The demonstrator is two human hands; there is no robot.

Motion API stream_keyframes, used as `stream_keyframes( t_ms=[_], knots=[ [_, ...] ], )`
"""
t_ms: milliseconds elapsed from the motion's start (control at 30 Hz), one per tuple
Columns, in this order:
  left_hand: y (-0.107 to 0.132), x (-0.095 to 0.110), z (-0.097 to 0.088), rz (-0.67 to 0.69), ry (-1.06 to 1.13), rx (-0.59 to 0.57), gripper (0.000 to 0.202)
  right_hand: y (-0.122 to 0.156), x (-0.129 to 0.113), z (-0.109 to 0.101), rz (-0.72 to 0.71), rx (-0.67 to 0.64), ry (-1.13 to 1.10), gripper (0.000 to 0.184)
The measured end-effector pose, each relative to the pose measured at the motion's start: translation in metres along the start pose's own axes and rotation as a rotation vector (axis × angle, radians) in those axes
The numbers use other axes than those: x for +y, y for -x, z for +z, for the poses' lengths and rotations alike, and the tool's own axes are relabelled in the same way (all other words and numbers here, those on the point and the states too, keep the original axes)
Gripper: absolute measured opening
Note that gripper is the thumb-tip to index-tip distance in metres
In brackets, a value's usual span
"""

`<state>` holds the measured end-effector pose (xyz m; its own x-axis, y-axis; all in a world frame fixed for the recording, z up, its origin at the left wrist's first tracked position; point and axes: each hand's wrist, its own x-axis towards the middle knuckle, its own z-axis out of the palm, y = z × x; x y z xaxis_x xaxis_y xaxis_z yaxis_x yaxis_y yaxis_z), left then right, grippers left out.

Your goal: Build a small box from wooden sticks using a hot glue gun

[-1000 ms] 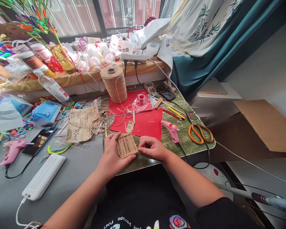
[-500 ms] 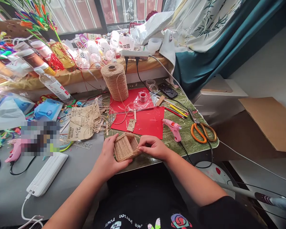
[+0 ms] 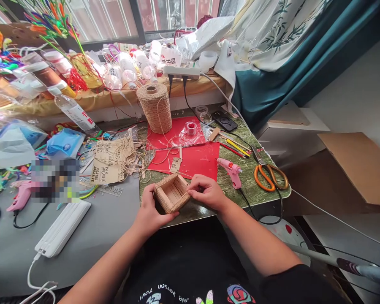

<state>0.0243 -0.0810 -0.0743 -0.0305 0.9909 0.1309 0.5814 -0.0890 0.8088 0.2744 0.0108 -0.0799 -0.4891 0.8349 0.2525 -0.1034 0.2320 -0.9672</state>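
A small square box (image 3: 172, 192), its outside wound with jute twine and its inside bare pale wood, is tilted with its opening toward me. Around its left side wraps my left hand (image 3: 153, 209), thumb along the near edge. My right hand (image 3: 205, 192) is pinched at the box's right rim, where a strand of twine seems to lie between thumb and forefinger. Behind stands a large spool of jute twine (image 3: 155, 109), and a loose strand (image 3: 160, 161) trails from it across red sheets (image 3: 202, 158). What the bottom of the box looks like outside is hidden.
To the right lie a pink glue gun (image 3: 231, 172) with a black cord and orange-handled scissors (image 3: 269, 175). Pencils (image 3: 236, 148) and a phone (image 3: 224, 121) are farther back. Sandpaper scraps (image 3: 109, 160), a white power bank (image 3: 63, 228) and a plastic bottle (image 3: 72, 110) sit left.
The box has been turned in my hands: its twine-wrapped side faced me before, and now its open wooden inside shows. My right hand has moved slightly right and up.
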Motion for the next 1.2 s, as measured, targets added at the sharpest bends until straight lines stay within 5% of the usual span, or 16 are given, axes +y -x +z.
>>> stream_keyframes(
  t_ms=[300, 733, 900, 967, 1067, 1200],
  knots=[
    [0.004, 0.001, -0.005, 0.011, -0.046, -0.07, 0.091, -0.001, 0.0, -0.002, 0.03, -0.014, 0.008, 0.02],
    [0.005, -0.009, -0.001, -0.001, -0.257, 0.022, 0.093, -0.001, 0.001, 0.0, 0.063, -0.045, 0.045, 0.027],
    [0.003, -0.001, -0.013, 0.223, -0.23, 0.126, 0.11, 0.0, 0.003, -0.001, 0.087, -0.059, 0.059, 0.026],
    [-0.001, 0.003, -0.02, 0.399, -0.235, 0.126, 0.087, 0.0, 0.004, -0.001, 0.089, -0.065, 0.056, 0.025],
    [-0.008, 0.007, -0.026, 0.546, -0.268, -0.027, 0.033, 0.0, 0.004, 0.0, 0.095, -0.065, 0.049, 0.025],
    [-0.013, 0.005, -0.025, 0.516, -0.293, -0.094, 0.015, 0.0, 0.004, 0.001, 0.118, -0.068, 0.048, 0.024]
  ],
)
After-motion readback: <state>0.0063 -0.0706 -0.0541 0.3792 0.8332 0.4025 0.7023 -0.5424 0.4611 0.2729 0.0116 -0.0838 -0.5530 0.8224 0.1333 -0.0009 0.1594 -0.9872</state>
